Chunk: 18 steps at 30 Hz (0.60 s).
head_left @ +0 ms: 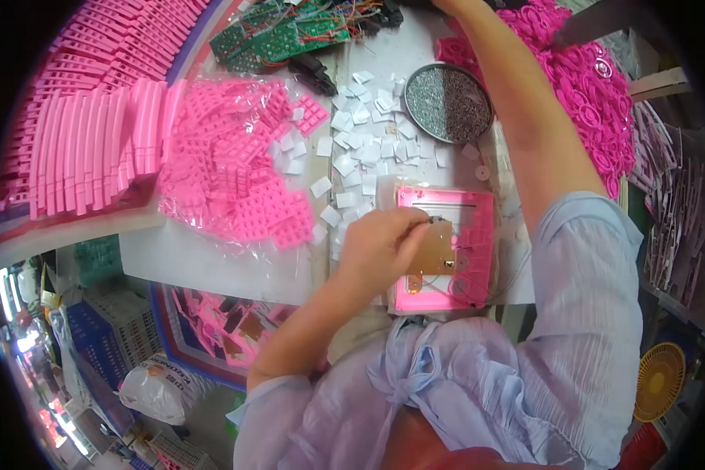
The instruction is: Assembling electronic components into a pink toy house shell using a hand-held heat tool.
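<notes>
As my left hand [377,247], the nearer, pinches the brown circuit board [431,249] just rightward, over the pink plastic casing [485,235] lying lengthwise away from me, my right hand's grip is out of view.

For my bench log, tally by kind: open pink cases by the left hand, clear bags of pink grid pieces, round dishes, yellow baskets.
Pink case: 1
Clear bag: 1
Round dish: 1
Yellow basket: 1
Total: 4

yellow basket [659,381]: lower right | white sack [160,389], blue crate [100,333]: lower left
</notes>
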Each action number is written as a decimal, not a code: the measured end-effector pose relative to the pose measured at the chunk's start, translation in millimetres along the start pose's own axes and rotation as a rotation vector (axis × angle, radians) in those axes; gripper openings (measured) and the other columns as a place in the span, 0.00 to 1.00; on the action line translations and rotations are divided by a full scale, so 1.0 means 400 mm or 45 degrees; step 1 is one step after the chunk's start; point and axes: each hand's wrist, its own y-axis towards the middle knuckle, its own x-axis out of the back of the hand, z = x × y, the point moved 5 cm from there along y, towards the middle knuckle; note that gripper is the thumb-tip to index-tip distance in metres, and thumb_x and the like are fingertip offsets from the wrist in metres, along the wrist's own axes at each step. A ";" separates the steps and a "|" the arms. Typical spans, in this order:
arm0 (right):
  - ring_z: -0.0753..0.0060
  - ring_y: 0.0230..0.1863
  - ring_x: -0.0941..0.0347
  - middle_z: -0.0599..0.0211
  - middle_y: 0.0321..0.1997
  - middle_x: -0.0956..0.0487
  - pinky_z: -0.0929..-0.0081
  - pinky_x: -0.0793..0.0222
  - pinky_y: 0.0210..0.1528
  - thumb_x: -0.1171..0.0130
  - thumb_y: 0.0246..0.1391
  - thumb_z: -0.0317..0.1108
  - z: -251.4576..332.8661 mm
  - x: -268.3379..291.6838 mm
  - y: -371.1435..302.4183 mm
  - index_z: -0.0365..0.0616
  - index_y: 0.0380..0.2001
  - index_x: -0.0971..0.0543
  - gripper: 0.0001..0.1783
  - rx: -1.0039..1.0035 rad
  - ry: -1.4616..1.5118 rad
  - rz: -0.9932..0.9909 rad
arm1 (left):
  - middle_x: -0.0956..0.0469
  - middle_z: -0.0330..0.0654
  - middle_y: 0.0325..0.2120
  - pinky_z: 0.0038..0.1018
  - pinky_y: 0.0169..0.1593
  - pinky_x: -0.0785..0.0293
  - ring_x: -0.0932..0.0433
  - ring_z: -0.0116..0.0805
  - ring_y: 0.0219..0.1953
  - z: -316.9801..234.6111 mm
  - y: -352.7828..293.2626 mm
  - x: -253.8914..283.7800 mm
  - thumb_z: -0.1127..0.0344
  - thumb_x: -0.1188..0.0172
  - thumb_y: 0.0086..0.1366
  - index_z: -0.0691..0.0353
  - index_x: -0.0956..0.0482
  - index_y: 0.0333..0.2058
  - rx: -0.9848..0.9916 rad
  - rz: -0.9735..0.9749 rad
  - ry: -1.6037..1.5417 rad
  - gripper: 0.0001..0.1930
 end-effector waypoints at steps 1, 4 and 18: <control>0.48 0.53 0.24 0.52 0.44 0.18 0.57 0.26 0.53 0.41 0.54 0.35 0.021 0.019 0.000 0.41 0.40 0.20 0.13 -0.122 0.085 0.151 | 0.17 0.44 0.27 0.25 0.34 0.24 0.17 0.33 0.27 0.010 -0.009 0.003 0.72 0.32 0.61 0.65 0.17 0.38 0.021 -0.019 -0.008 0.07; 0.41 0.43 0.23 0.47 0.37 0.18 0.49 0.27 0.46 0.37 0.52 0.41 0.089 0.177 -0.107 0.37 0.35 0.22 0.16 -0.060 0.367 -0.399 | 0.17 0.43 0.29 0.25 0.34 0.25 0.19 0.31 0.28 0.008 -0.005 0.023 0.74 0.32 0.60 0.65 0.17 0.37 -0.013 -0.094 0.028 0.07; 0.51 0.48 0.29 0.57 0.47 0.22 0.60 0.28 0.51 0.28 0.42 0.31 0.421 0.580 -0.845 0.39 0.61 0.31 0.40 0.149 1.155 0.382 | 0.19 0.43 0.29 0.31 0.35 0.26 0.21 0.38 0.30 -0.001 0.032 0.067 0.73 0.33 0.58 0.63 0.17 0.35 -0.340 0.095 0.111 0.06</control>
